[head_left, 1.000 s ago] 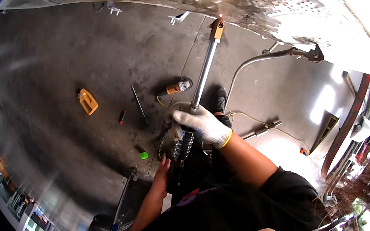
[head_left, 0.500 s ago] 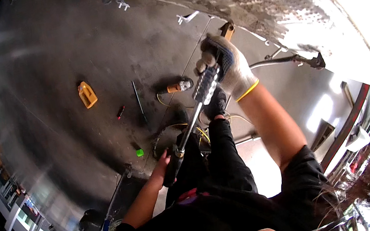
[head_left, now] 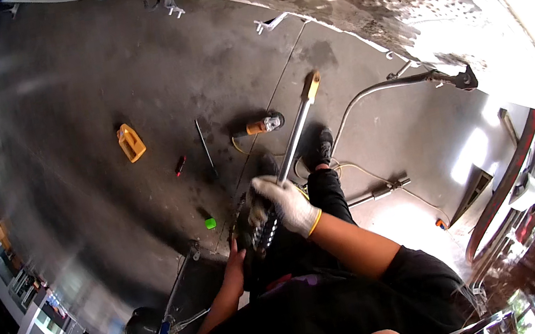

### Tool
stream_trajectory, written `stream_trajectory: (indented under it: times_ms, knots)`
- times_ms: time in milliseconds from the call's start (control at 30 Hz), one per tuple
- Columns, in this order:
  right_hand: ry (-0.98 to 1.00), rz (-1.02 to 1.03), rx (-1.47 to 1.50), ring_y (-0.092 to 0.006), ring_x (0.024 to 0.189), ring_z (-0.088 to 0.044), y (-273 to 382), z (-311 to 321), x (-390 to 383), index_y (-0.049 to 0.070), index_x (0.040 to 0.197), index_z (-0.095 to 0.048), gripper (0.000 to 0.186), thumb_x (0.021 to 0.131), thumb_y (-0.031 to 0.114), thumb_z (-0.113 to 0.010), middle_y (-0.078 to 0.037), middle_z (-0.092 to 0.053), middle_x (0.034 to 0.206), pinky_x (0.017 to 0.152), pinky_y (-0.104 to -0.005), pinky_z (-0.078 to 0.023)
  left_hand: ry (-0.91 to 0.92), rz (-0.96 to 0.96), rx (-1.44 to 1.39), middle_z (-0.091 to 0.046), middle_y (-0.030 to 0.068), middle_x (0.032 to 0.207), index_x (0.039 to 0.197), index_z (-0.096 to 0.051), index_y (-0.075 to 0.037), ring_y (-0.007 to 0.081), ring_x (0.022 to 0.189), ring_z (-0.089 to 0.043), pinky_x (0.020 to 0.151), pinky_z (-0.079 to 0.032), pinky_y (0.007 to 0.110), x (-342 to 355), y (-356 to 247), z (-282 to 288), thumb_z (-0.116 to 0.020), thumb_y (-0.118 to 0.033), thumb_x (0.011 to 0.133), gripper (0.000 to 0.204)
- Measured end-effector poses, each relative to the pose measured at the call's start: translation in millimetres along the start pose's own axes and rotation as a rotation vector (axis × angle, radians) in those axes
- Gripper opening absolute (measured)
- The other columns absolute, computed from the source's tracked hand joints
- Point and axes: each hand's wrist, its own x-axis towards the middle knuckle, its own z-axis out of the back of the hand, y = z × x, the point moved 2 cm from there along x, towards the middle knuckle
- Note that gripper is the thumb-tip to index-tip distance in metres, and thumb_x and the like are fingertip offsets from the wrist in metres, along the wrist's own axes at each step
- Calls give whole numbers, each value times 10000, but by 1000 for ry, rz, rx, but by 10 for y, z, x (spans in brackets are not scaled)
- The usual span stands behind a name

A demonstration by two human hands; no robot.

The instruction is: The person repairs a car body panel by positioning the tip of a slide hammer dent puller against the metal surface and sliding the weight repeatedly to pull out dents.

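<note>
Stained grey concrete floor (head_left: 89, 76), tools scattered about; gloved right hand (head_left: 286, 204) and bare left hand (head_left: 235, 263) both clamped on a long bar (head_left: 292, 145).

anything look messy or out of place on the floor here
Yes: tools lie scattered loose over the concrete floor, a yellow jug on its side, a small red tool, a thin rod, a green cap. The gloved right hand grips a long metal bar.
</note>
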Motion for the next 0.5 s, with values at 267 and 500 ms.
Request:
stream_trajectory:
  times_ms: [267,500]
  knots:
    - [10,111,25,-229,547,-604,559,-39,-19,-23,1013,-657,263,1109,219,-619,-123,-667,776,536,-384,-506,59,0,-146,-483,135,1623,1772,-123,-218,254,1323,-602,1082,-510,378,76,-688,-443,-533,-252,1060,823]
    - [3,85,15,-213,576,-628,653,2,56,-40,1100,-687,289,1095,247,-659,-112,-708,854,554,-377,-523,105,70,-121,-449,123,1672,1774,-105,-214,237,1404,-570,1146,-467,363,-124,-979,-659,-522,-250,1078,812]
